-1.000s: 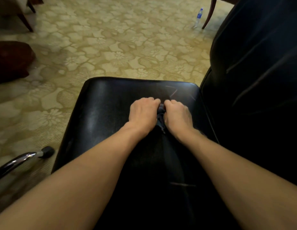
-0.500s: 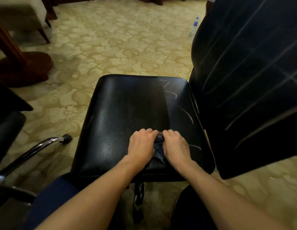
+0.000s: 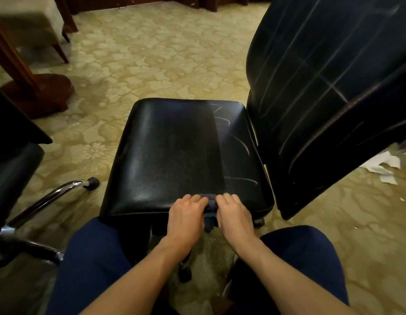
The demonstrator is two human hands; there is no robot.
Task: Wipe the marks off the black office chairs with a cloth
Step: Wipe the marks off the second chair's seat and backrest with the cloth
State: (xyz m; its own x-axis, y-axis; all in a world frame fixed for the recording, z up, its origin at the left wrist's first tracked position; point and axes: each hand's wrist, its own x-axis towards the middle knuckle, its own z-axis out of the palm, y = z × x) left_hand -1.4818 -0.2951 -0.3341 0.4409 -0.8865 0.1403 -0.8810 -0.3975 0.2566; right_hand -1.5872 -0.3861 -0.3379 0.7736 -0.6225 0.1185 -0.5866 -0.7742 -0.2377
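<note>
Gripping a dark cloth [image 3: 210, 206] between them, both hands sit at the near edge of the black seat [image 3: 174, 155], at about 6 o'clock in the head view. The left hand [image 3: 186, 214] has its fingers curled over the cloth's left side; the right hand [image 3: 235, 215] has its fingers curled over the right side. The knuckles almost meet, and the cloth bunches in the gap, with a loose end hanging down over the seat's front lip.

The seat fills the middle of the view. Its left and centre look dull and clean, while pale chalk-like marks [image 3: 240, 144] run down its right strip, from 1 o'clock of the seat to a long streak just beyond the right hand. The backrest [image 3: 329, 92] stands at 2 o'clock, tilted, crossed by many pale lines.

Both forearms reach in from 6 o'clock, above knees in dark blue trousers [image 3: 93, 258] on either side.

A second black chair [image 3: 13, 169] sits at 9 o'clock, with a chrome leg [image 3: 54, 196] and castor pointing toward the seat. A wooden table base [image 3: 38, 92] stands at 10 o'clock on patterned yellow carpet [image 3: 163, 53]. Torn white paper [image 3: 383, 167] lies on the carpet at 3 o'clock, behind the backrest.
</note>
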